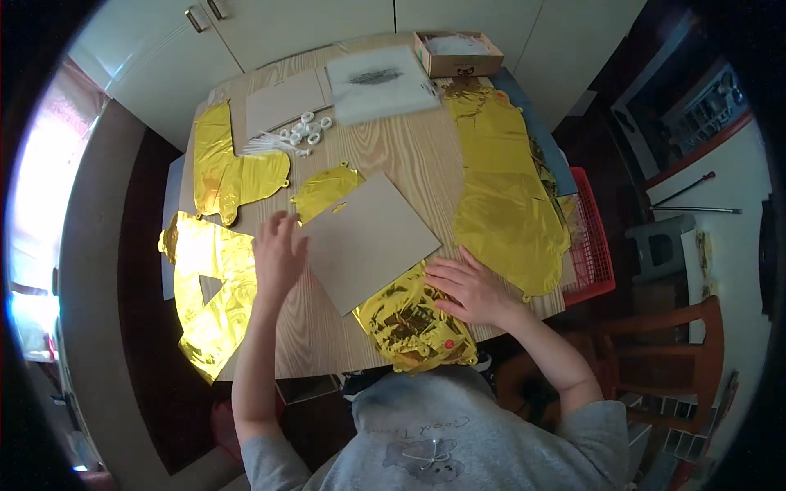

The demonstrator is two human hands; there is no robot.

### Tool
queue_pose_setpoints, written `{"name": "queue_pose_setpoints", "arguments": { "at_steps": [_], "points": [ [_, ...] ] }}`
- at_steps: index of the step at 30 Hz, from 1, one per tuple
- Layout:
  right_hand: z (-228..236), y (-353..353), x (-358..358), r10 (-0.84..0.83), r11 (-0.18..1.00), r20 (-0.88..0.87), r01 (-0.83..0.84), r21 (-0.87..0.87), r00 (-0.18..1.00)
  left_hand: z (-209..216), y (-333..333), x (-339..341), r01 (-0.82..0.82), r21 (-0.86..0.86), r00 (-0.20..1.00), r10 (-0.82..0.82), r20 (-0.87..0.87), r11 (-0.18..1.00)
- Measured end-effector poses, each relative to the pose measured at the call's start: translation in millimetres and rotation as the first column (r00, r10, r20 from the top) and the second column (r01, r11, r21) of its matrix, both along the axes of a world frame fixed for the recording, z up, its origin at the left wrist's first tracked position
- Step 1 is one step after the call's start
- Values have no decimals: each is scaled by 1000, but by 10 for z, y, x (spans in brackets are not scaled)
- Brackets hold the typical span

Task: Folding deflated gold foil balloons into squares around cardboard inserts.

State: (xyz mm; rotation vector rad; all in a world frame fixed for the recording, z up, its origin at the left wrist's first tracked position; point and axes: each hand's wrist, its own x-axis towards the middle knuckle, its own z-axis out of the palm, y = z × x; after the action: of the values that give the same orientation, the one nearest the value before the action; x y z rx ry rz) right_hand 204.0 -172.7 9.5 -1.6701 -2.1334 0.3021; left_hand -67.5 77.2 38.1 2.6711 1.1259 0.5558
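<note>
A grey-beige cardboard sheet (372,245) with a small slot near its top corner lies tilted on the table. It covers the middle of a flat gold foil balloon (409,327), whose crumpled near end sticks out towards me; gold foil (327,188) also shows past the far edge. My left hand (281,252) is at the sheet's left corner, fingers loosely bent and apart, with nothing seen in them. My right hand (471,290) rests spread on the gold foil by the sheet's right side, gripping nothing.
Other flat gold foil balloons lie left (217,303), far left (229,168) and right (508,196). Behind are white rings (304,128), thin white sticks (266,145), another cardboard sheet (286,102), a translucent sheet (383,86) and an open box (458,64). A red basket (594,245) stands right.
</note>
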Motion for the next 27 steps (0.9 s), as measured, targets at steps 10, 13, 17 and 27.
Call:
{"name": "queue_pose_setpoints", "arguments": {
  "at_steps": [10, 13, 17, 27],
  "points": [
    [28, 4, 0, 9, 1000, -10, -9, -27, 1000, -85, -605, 286, 477, -87, 830, -481, -281, 875],
    [52, 10, -11, 6, 1000, 14, -6, -12, 1000, -146, -546, 253, 486, -144, 829, -507, -238, 862],
    [44, 8, -37, -6, 999, 10, 5, 36, 1000, -173, -536, 238, 480, -120, 838, -495, -231, 869],
    [6, 0, -13, 11, 999, 1, -11, 52, 1000, -187, -534, 229, 506, -75, 829, -509, -231, 859]
  ]
}}
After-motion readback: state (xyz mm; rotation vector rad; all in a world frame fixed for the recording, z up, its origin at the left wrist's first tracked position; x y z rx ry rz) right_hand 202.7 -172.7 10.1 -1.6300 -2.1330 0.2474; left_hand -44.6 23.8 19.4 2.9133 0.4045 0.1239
